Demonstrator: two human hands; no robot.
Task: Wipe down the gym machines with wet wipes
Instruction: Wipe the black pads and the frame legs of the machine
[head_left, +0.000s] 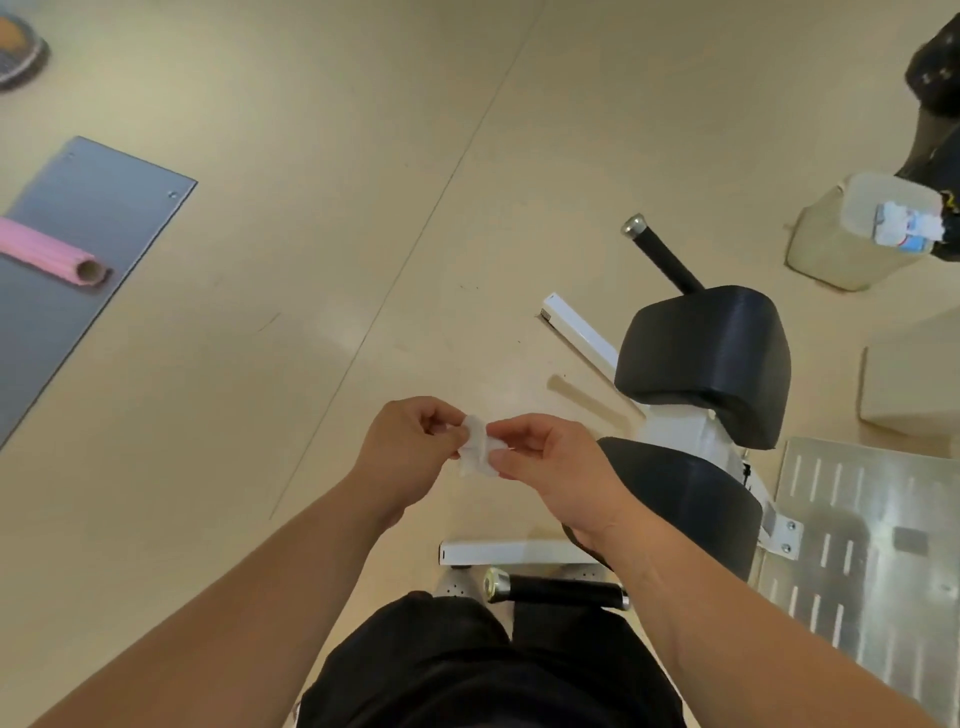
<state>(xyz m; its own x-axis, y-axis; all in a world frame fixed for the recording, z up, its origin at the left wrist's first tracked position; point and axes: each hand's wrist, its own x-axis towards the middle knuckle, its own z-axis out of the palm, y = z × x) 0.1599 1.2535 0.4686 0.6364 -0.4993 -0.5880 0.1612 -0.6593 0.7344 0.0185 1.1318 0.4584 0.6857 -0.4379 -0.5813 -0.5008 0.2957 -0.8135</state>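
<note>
A small folded white wet wipe is held in mid-air between both hands. My left hand pinches its left edge with curled fingers, and my right hand pinches its right edge. Just right of my hands stands a white-framed gym machine with two black pads, the upper pad and the lower pad. Its black handles with chrome caps stick out behind and in front.
A slotted metal footplate lies at the right. A translucent bin with a wipes packet stands at the far right. A grey mat with a pink roll lies left. Beige floor stretches between them.
</note>
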